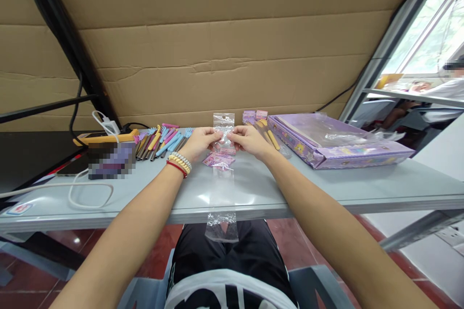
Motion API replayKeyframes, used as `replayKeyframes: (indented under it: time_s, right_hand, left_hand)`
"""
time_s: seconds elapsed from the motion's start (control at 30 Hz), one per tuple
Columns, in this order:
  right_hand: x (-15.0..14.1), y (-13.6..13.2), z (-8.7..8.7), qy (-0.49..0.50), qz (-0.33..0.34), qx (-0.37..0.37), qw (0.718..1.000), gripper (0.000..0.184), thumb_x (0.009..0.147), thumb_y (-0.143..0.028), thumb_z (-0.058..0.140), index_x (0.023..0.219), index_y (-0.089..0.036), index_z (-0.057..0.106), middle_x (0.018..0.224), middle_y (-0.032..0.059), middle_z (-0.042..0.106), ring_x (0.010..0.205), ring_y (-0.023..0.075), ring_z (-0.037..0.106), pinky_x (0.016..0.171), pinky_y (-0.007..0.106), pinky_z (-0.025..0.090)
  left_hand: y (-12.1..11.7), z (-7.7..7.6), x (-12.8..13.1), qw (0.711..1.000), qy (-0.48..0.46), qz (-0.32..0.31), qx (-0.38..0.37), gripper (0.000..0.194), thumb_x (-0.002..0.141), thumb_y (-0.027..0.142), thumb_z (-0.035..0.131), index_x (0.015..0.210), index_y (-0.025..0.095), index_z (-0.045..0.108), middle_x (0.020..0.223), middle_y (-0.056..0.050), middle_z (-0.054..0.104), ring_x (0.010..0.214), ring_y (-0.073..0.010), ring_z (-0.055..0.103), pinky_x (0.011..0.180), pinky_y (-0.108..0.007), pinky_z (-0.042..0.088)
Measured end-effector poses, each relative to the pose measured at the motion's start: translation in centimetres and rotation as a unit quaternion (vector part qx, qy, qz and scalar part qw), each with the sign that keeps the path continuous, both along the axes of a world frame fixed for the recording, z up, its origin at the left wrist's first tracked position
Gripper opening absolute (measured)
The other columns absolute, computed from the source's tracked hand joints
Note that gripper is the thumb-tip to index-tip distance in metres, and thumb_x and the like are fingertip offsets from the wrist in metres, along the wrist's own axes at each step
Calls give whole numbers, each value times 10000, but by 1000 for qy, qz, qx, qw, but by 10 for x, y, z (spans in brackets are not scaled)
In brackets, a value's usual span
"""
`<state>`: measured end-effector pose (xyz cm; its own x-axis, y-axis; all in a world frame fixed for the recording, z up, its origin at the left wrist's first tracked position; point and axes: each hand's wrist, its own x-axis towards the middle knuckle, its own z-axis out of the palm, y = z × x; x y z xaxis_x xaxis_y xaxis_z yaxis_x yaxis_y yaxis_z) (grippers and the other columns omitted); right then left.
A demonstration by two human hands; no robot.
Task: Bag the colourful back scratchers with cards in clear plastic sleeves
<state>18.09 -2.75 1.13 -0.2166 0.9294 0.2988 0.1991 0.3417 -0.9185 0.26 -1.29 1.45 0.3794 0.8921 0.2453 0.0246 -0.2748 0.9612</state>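
Observation:
Between my hands lies a clear plastic bag (224, 119) with a hanging hole at its top edge. My left hand (203, 142) pinches its left side, and my right hand (250, 140) pinches the right side. Pink printed cards (219, 160) lie at or under the bag just below my fingers; whether they are inside it cannot be made out. A long strip of clear plastic (222, 229) runs toward me and hangs over the table edge; I cannot tell if it is the same bag. Colourful pens (165, 141) with shaped tops lie left of my left hand.
A purple box (348, 158) with plastic film on it stands at the right. Bagged yellow pens (272, 139) and small purple-pink cards (255, 116) lie beside it. A charger (110, 126) and white cable (90, 206) are at the left. Cardboard (224, 58) backs the table; a person sits far right.

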Motion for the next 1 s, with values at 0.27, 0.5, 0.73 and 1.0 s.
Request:
replayKeyframes:
  time_s: [0.27,0.5,0.73,1.0]
  right_hand:
    - [0,-1,3,22,7,-14,1000,279,643,-364,720,613,-150,544,501,-11,519,454,79,447,437,215,315]
    - [2,-1,2,24,5,-8,1000,282,628,-368,726,603,-151,547,486,-17,506,450,77,439,441,218,312]
    - [2,-3,4,12,3,-5,1000,318,644,-403,726,592,-151,541,538,13,565,450,73,446,423,214,316]
    - [2,-3,5,24,-8,7,1000,279,664,-358,711,596,-149,539,544,9,570,457,71,450,450,214,341]
  left_hand:
    - [-1,-1,1,1000,1,16,5,390,584,476,776,614,122,616,641,-30,592,555,-99,498,529,-251,392]
    - [0,-1,1,1000,-13,18,-6,386,600,474,767,613,117,621,588,-23,558,543,-103,487,515,-253,382]
    - [-1,1,-1,1000,5,24,-5,345,627,441,768,651,121,640,635,-45,630,511,-95,509,523,-258,414]
    - [-4,3,0,999,13,29,-12,299,666,393,759,705,115,655,666,-58,662,487,-100,535,503,-259,427]
